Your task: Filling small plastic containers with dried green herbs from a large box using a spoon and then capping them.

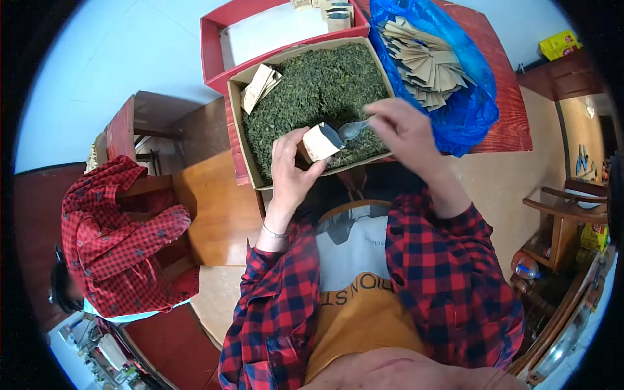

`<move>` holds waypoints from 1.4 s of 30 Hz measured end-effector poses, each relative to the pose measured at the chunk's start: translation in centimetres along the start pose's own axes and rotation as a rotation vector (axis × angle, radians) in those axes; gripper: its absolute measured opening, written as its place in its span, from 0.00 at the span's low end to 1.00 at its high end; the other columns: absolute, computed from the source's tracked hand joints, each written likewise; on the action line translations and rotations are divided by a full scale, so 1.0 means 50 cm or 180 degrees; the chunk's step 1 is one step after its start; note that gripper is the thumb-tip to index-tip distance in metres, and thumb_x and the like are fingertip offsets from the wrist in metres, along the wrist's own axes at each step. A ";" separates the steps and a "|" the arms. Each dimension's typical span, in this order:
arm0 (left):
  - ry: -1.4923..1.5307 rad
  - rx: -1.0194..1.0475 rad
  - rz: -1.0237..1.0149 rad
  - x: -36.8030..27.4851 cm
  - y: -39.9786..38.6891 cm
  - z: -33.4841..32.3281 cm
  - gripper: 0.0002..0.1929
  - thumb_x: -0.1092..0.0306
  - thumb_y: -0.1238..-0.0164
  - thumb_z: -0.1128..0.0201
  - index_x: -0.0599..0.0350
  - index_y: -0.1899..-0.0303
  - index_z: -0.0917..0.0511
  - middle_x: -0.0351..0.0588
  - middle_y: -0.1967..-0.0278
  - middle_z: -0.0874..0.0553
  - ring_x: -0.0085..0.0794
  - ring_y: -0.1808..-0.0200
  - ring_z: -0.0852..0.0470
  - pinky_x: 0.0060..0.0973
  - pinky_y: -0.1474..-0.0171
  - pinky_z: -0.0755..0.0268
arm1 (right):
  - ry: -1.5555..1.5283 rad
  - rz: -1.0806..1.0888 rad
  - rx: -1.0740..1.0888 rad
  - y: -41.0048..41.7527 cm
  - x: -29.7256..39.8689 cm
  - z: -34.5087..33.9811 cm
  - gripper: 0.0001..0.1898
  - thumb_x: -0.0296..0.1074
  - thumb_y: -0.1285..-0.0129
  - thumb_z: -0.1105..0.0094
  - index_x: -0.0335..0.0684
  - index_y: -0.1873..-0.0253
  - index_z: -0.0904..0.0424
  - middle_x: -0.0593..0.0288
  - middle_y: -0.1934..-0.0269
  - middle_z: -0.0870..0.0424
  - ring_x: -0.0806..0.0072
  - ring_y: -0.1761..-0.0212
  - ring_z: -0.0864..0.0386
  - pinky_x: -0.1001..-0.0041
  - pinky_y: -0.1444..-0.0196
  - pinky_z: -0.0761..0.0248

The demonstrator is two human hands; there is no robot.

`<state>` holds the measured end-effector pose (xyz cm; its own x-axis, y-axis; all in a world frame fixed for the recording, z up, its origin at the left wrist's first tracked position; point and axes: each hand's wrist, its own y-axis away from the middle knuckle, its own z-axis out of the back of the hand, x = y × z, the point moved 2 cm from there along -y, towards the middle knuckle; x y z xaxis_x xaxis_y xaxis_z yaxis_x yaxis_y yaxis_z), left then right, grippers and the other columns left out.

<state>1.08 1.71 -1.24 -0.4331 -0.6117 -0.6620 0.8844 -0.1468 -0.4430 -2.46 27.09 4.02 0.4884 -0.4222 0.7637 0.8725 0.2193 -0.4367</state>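
Observation:
My left hand [291, 168] holds a small paper packet [319, 143] tilted, its dark-lined mouth turned toward the right. In my right hand [402, 134] is a spoon [352, 129], its bowl right beside the packet's mouth. Both hands are over the near part of a cardboard box [237, 114] filled with dried green leaves [321, 78], which look like loose tea. A few flat paper packets [261, 87] lie on the leaves at the box's left side. Whether the spoon's bowl carries any leaves is hard to tell.
Behind the box stands a red tray-like box [210, 53] with several upright packets [338, 14] at its right end. A blue plastic bag [470, 117] to the right holds many packets [424, 58]. These rest on a red table [507, 112]. At left, a red checked jacket [122, 243] drapes over a chair.

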 end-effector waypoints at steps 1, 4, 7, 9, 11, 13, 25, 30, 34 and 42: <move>-0.0019 0.0013 0.0027 0.006 0.006 -0.002 0.36 0.71 0.53 0.17 0.58 0.38 0.22 0.53 0.45 0.15 0.50 0.43 0.18 0.41 0.40 0.25 | 0.0163 -0.0271 0.0011 0.002 -0.015 0.009 0.12 0.27 0.31 0.31 0.36 0.45 0.13 0.56 0.55 0.13 0.69 0.59 0.15 0.72 0.57 0.22; 0.0148 -0.0154 0.0130 0.010 0.010 -0.004 0.36 0.71 0.52 0.17 0.59 0.38 0.23 0.54 0.44 0.15 0.51 0.43 0.17 0.42 0.40 0.23 | 0.0631 -0.0494 0.0117 0.012 -0.053 0.005 0.16 0.31 0.31 0.30 0.37 0.40 0.15 0.56 0.57 0.14 0.69 0.62 0.16 0.71 0.59 0.22; 0.0161 -0.0185 0.0104 0.008 0.011 -0.004 0.35 0.72 0.52 0.17 0.58 0.38 0.23 0.54 0.44 0.15 0.51 0.43 0.16 0.41 0.40 0.23 | 0.0980 -0.0481 0.0191 0.024 -0.083 -0.029 0.19 0.33 0.31 0.30 0.38 0.38 0.18 0.56 0.60 0.15 0.69 0.64 0.17 0.71 0.60 0.23; 0.0149 -0.0214 0.0079 0.007 0.010 -0.003 0.35 0.72 0.51 0.17 0.58 0.38 0.23 0.54 0.44 0.15 0.51 0.43 0.16 0.41 0.40 0.22 | 0.1549 0.0109 0.0317 0.024 -0.091 -0.055 0.18 0.34 0.32 0.29 0.37 0.40 0.19 0.56 0.64 0.15 0.68 0.65 0.17 0.70 0.62 0.24; 0.0142 -0.0238 0.0047 0.007 0.011 -0.003 0.36 0.72 0.51 0.18 0.58 0.37 0.23 0.54 0.44 0.15 0.51 0.43 0.16 0.41 0.40 0.22 | 0.1449 0.0124 0.0232 0.024 -0.089 -0.079 0.14 0.32 0.32 0.30 0.37 0.45 0.18 0.56 0.67 0.17 0.68 0.66 0.18 0.69 0.63 0.25; 0.0223 -0.0236 0.0204 0.011 0.015 -0.002 0.36 0.73 0.51 0.18 0.58 0.37 0.23 0.54 0.44 0.15 0.50 0.42 0.16 0.41 0.39 0.22 | 0.0224 -0.0600 0.0605 0.019 -0.066 -0.095 0.11 0.31 0.31 0.31 0.37 0.47 0.17 0.56 0.67 0.16 0.67 0.66 0.18 0.68 0.63 0.26; 0.0067 -0.0349 0.0154 0.018 0.008 0.006 0.34 0.71 0.47 0.16 0.58 0.36 0.21 0.52 0.43 0.16 0.40 0.43 0.15 0.33 0.42 0.18 | 0.0442 -0.0136 -0.0042 0.005 -0.084 -0.087 0.08 0.28 0.27 0.36 0.35 0.46 0.15 0.52 0.59 0.13 0.63 0.60 0.14 0.70 0.56 0.22; 0.0003 -0.0323 0.0106 0.019 0.005 0.003 0.35 0.72 0.48 0.16 0.57 0.36 0.21 0.52 0.43 0.16 0.41 0.44 0.15 0.34 0.43 0.18 | 0.0136 -0.0160 0.0377 0.021 -0.087 -0.116 0.09 0.30 0.25 0.38 0.35 0.47 0.15 0.51 0.60 0.12 0.65 0.62 0.13 0.69 0.59 0.22; 0.0147 -0.0325 0.0236 0.017 0.007 0.000 0.37 0.73 0.53 0.16 0.57 0.36 0.21 0.54 0.44 0.15 0.50 0.42 0.17 0.41 0.39 0.23 | -0.0103 -0.0895 0.0774 0.025 -0.093 -0.117 0.09 0.31 0.24 0.40 0.34 0.48 0.15 0.56 0.65 0.13 0.74 0.69 0.16 0.73 0.64 0.23; -0.0038 -0.0274 0.0277 0.014 0.007 -0.001 0.36 0.71 0.51 0.17 0.57 0.36 0.21 0.53 0.45 0.16 0.49 0.43 0.19 0.41 0.40 0.25 | -0.1554 -0.2236 0.0085 0.001 -0.101 -0.051 0.10 0.35 0.23 0.39 0.37 0.49 0.12 0.68 0.68 0.15 0.87 0.74 0.21 0.85 0.72 0.32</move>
<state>1.07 1.28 -1.90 -0.3528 -0.6285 -0.6932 0.9002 -0.0258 -0.4347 -4.92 27.00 -1.09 -0.2188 -0.0430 0.9748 0.9725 0.0719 0.2214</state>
